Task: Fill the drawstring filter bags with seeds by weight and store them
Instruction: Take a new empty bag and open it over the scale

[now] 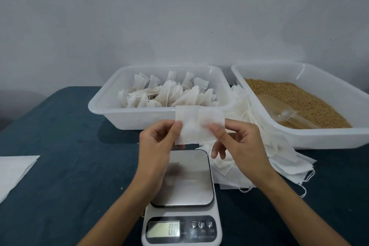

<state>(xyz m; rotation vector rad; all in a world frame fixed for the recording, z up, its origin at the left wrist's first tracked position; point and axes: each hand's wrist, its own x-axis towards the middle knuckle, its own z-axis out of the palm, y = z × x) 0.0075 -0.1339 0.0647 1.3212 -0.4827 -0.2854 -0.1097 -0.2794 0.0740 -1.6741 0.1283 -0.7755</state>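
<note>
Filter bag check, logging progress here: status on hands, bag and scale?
Left hand and right hand pinch one empty filter bag above the scale. Scale platform bare. Nothing obstructing.

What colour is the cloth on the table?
Dark blue-green tablecloth; it shows in the head view.

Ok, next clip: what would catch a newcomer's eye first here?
Both hands, left hand and right hand, pinch an empty filter bag above the scale. Behind sit a tub of filled bags and, at right, a tub of seeds with a clear scoop.
</note>
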